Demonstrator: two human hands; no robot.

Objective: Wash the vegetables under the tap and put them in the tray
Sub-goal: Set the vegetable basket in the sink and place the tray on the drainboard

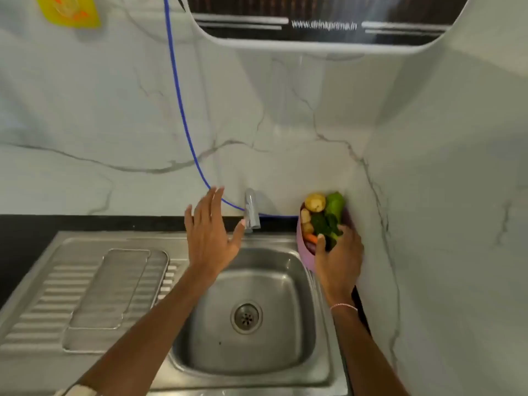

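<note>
A pink bowl [301, 247] of vegetables stands at the right rim of the steel sink [248, 307], against the wall corner. It holds a potato [315, 202], green leafy pieces [335, 205], dark broccoli [321, 224] and a carrot [311, 239]. My right hand [338, 257] grips the bowl's near side, thumb over the rim among the vegetables. My left hand [210, 234] hovers with fingers spread and straight, just left of the chrome tap [252, 210], its thumb tip near the spout. No water shows. A clear tray [115, 287] lies on the ribbed drainboard at left.
A blue hose [178, 95] runs down the marble wall to behind the tap. A water purifier [320, 21] hangs above. A yellow item [70, 10] sticks on the wall at top left. The black counter [85, 222] borders the sink.
</note>
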